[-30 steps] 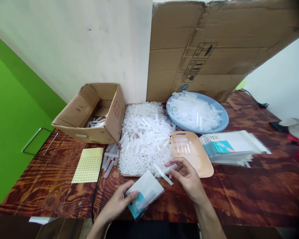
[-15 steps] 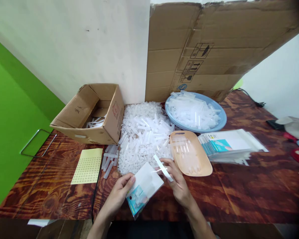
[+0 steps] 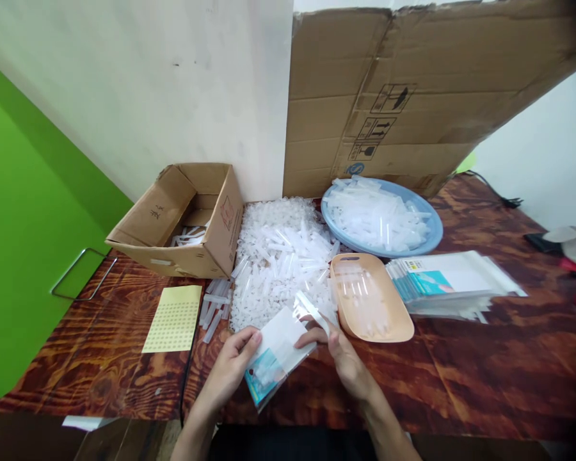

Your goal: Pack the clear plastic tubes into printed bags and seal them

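My left hand (image 3: pixel 231 366) pinches the left edge of a clear plastic bag (image 3: pixel 279 342) between thumb and fingers. Inside the bag is a white and teal card, with small translucent pieces showing over its teal end. At the bag's open end, my right hand (image 3: pixel 346 366) has the flap, a pale strip (image 3: pixel 311 308), between its thumb and fingers. One right finger reaches across the bag's upper right part. The bag is tilted above the table's front edge. Just beyond it spreads a heap of translucent plastic tubes and small clear pieces (image 3: pixel 283 269).
An orange tray (image 3: pixel 403 326) holds several clear tubes, and a blue basin (image 3: pixel 434 240) is heaped with more. Packed bags (image 3: pixel 454 275) are stacked on the right. Leftward are an open cardboard box (image 3: pixel 173 259), loose tubes (image 3: pixel 214 320) and a yellow sticker sheet (image 3: pixel 173 320). A large carton (image 3: pixel 331 96) stands behind.
My right hand's fingers have moved left onto the bag's upper part, and the flap strip has tipped and bent. The left hand keeps its hold. The view has shifted slightly.
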Tool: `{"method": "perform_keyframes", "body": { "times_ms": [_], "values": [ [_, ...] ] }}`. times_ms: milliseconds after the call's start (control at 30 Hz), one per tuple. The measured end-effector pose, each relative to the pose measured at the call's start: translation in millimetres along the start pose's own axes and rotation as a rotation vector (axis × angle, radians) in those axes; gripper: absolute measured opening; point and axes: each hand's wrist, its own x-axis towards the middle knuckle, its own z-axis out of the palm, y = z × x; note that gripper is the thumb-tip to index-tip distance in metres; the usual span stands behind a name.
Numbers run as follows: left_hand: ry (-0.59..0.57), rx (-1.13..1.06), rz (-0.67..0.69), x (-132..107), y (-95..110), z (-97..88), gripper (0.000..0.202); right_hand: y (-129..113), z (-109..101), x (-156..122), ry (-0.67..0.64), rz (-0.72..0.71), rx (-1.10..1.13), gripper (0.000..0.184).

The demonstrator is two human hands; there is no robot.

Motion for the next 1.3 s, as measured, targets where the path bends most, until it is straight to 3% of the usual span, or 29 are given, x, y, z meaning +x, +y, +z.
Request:
{"method": "perform_keyframes", "body": {
  "times_ms": [67,133,200,233,333,400,500,667,767,967,1133,1233,1300],
  "values": [
    [0.041,0.066,0.027,0,2,-0.3,0.04,4,0,2,0.045,-0.006,0.047,0.065],
    [0.159,0.148,0.087,-2,4,1.2,0.036,8,3,5,0.232,-0.033,0.159,0.05],
    [0.307,0.281,0.24,-5,7,5.4,0.03,9,10,7,0.37,-0.047,0.248,0.037],
    [0.345,0.373,0.356,-8,9,8.6,0.029,8,16,9,0.368,-0.045,0.258,0.036],
    [0.246,0.704,0.732,-17,15,21.3,0.044,0,33,15,0.31,-0.033,0.146,0.044],
    [0.11,0.857,0.853,-24,19,29.3,0.051,-6,40,20,0.386,-0.001,0.04,0.036],
    [0.008,0.801,0.851,-28,23,36.1,0.043,-9,42,28,0.382,0.059,-0.076,0.033],
    [0.21,0.525,0.764,-7,33,36.6,0.035,-9,40,27,0.127,0.04,-0.138,0.019],
    [0.23,0.48,0.718,13,41,37.4,0.025,-11,45,23,0.067,-0.003,-0.179,0.02],
    [0.18,0.45,0.711,28,38,40.2,0.015,-8,49,20,0.073,-0.045,-0.259,0.031],
    [0.28,0.497,0.699,29,30,42.3,0.017,-5,55,24,0.057,-0.092,-0.292,0.03],
    [0.285,0.525,0.717,36,45,39.0,0.019,-12,57,28,0.079,-0.108,-0.253,0.03],
    [0.288,0.527,0.763,43,69,27.8,0.02,-20,55,30,0.126,-0.123,-0.252,0.03]
  ]
}}
